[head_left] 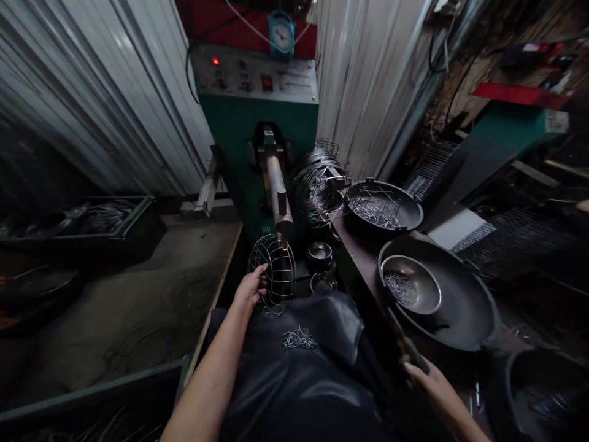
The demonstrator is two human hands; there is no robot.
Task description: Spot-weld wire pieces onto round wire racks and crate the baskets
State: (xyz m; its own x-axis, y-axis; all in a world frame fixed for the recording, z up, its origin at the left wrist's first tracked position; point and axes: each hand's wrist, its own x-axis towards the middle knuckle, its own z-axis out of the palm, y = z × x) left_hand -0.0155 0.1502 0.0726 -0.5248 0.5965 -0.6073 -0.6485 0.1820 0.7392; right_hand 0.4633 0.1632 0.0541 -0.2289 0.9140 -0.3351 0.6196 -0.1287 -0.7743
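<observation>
My left hand (252, 285) grips a round wire basket (281, 270) by its side, fingers curled on the wires. The basket is tilted just under the tip of a metal arm (278, 199) that juts from a green machine (221, 141). My right hand (423, 371) is closed around a long dark hand tool (405, 341), low on the right beside a large pan. Its exact kind is too dim to tell. A small heap of short bent wire pieces (299, 337) lies on the dark apron (285, 380) over my lap.
A metal bowl (427, 288) with small wire pieces sits in the large pan (473, 307). Behind it, another pan (409, 212) holds wire parts. Stacked wire rings (317, 178) lean by the machine. Bins of wire (138, 224) stand on the left floor.
</observation>
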